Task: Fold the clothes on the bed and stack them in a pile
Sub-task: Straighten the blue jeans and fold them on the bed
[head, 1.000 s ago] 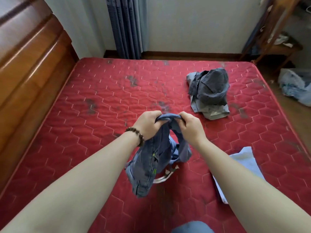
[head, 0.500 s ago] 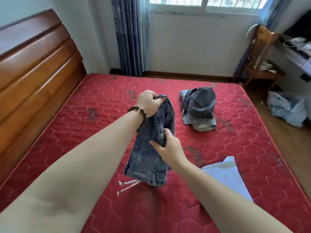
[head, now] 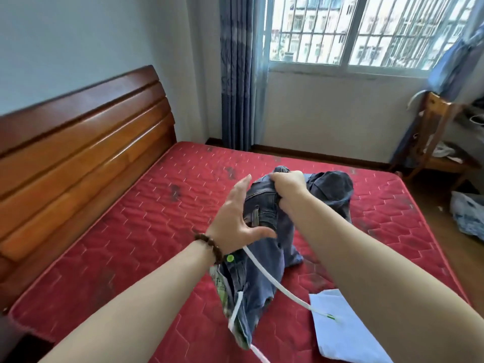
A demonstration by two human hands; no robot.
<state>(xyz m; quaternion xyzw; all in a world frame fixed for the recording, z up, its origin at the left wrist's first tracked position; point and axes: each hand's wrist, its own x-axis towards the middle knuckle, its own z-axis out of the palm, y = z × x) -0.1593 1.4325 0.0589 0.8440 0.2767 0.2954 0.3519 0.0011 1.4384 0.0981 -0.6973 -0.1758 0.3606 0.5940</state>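
One red quilted mattress (head: pixel 136 231) is filling the room beneath a barred window (head: pixel 366 30), carrying a dark grey crumpled garment (head: pixel 332 189) and a pale blue folded cloth (head: pixel 343 328). Blue denim shorts (head: pixel 264 258) are hanging above it, the right hand (head: pixel 288 189) gripping their top, the left hand (head: pixel 235 218) spreading loose fingers alongside. No writing is reading clearly.

I see blue denim shorts (head: pixel 264 224) with a white drawstring (head: pixel 275 281), a red hexagon-quilted mattress (head: pixel 146 226), a brown beaded bracelet (head: pixel 209 244), and a pale blue garment (head: pixel 345 328).
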